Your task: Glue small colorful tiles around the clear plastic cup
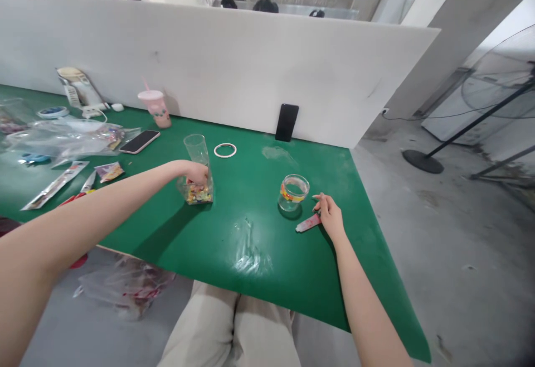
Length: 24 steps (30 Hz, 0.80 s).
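Note:
My left hand (pixel 198 173) reaches into a clear plastic bag (pixel 209 193) with small multicoloured shiny pieces (pixel 198 195) at its bottom. Its fingers are curled and partly hidden by the bag, so what they pinch does not show. Further right stands a clear glass cup (pixel 289 202) with a band of yellow, orange and red pieces around it. Just right of the cup is my right hand (pixel 330 213), thumb and forefinger near the glass. A pinkish squeeze tube (pixel 308 223) sticks out from under its fingers, nozzle pointing left, its rear end covered by the hand.
A white ring (pixel 225 150) lies behind the bag. One phone (pixel 287 122) leans on the white partition (pixel 234 71); another phone (pixel 140 141) lies left, near a pink tumbler (pixel 154 107). Plastic packages (pixel 75 137) and scissors (pixel 77 195) cover the left side.

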Motion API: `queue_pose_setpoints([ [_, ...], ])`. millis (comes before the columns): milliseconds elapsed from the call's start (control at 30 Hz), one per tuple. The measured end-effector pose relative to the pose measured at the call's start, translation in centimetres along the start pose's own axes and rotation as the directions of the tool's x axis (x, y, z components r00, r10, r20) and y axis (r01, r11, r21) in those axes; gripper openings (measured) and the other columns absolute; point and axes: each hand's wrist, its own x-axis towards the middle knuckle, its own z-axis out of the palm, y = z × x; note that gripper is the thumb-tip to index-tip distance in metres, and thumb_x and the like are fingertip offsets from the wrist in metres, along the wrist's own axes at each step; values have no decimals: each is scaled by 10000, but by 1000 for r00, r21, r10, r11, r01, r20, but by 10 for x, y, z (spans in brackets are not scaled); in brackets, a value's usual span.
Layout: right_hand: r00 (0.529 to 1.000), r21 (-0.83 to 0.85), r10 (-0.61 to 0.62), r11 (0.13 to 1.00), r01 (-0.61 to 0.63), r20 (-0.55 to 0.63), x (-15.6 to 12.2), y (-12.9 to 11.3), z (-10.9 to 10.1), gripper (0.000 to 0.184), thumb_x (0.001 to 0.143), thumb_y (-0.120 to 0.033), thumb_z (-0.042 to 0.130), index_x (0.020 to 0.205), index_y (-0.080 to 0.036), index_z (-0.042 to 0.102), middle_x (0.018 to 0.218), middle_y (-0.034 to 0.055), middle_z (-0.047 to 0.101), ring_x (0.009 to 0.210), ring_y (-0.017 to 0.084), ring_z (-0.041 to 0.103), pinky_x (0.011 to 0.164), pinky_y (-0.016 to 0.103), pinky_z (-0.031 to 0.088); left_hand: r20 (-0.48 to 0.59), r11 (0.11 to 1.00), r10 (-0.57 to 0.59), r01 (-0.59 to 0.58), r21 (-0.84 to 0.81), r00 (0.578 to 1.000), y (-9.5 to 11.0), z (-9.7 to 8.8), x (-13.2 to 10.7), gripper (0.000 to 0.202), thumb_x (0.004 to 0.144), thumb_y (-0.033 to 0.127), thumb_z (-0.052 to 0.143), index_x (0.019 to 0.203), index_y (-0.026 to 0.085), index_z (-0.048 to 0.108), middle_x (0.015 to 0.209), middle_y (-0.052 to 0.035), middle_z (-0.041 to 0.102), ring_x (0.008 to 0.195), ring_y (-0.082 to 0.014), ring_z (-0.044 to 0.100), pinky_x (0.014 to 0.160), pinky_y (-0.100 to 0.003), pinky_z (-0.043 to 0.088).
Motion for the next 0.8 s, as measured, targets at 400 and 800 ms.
queue_pose_setpoints([
  [400, 1000, 3, 21, 1000, -21, 0, -1, 2, 0, 565, 876, -652, 319, 912, -179, 627, 621, 39, 653, 580, 174, 607, 652, 286, 466, 98, 998, -56, 58, -17, 994, 12, -3, -16, 165, 656, 202, 515, 689, 124, 656, 615, -63, 651, 557, -150, 593, 588, -232, 486],
  [800, 1000, -26, 24, 999, -24, 13, -1, -3, 0, 594, 864, -666, 323, 950, -166, 632, 599, 41, 644, 581, 191, 618, 640, 297, 470, 127, 990, -18, 36, -137, 992, 2, 1, -9, 177, 596, 234, 623, 692, 112, 707, 719, -98, 717, 673, -189, 666, 645, -254, 527],
])
